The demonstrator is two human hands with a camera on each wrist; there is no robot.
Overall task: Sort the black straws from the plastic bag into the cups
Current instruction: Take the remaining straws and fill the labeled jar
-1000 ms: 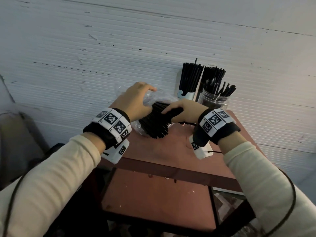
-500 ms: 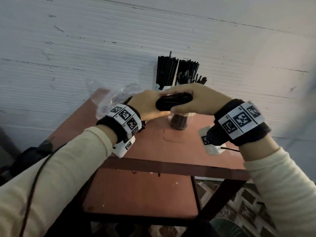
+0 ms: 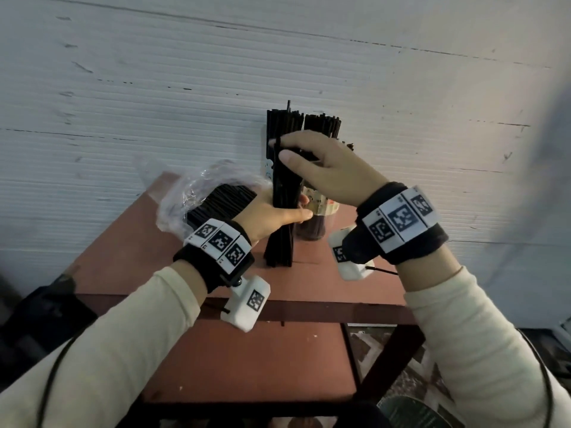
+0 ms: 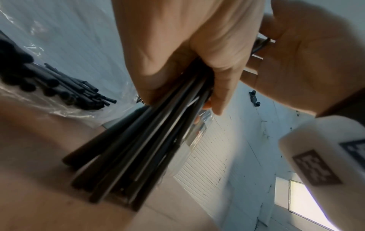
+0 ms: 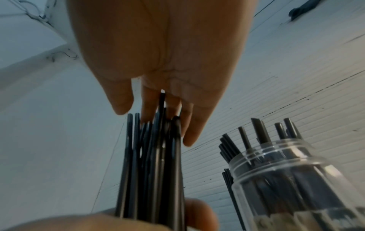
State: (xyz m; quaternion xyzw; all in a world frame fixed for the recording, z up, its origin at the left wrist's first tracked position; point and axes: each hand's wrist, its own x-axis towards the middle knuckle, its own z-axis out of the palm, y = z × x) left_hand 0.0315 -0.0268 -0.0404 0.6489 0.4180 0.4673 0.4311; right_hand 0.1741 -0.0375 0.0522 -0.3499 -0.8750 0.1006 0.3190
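Observation:
A bundle of black straws [image 3: 282,239] [image 4: 128,156] [image 5: 154,164] stands upright, its lower ends on the red-brown table [image 3: 139,242]. My left hand [image 3: 272,211] [image 4: 187,54] grips the bundle round its middle. Above it, my right hand [image 3: 324,168] [image 5: 162,62] lies over the top ends with straight fingers, and one thin straw pokes up between them. The clear plastic bag [image 3: 185,193] [image 4: 49,101] with more black straws lies just left of my left hand. A clear jar [image 3: 312,230] [image 5: 286,179] holding straws stands right behind the bundle.
Two more cups packed with black straws [image 3: 279,122] [image 3: 323,125] stand at the back against the white ribbed wall. A lower shelf [image 3: 247,366] sits under the table top. The table's front part in front of the bundle is bare.
The bundle, held lying level between both hands before, now stands on end on the table. My right hand has moved from its side to its top.

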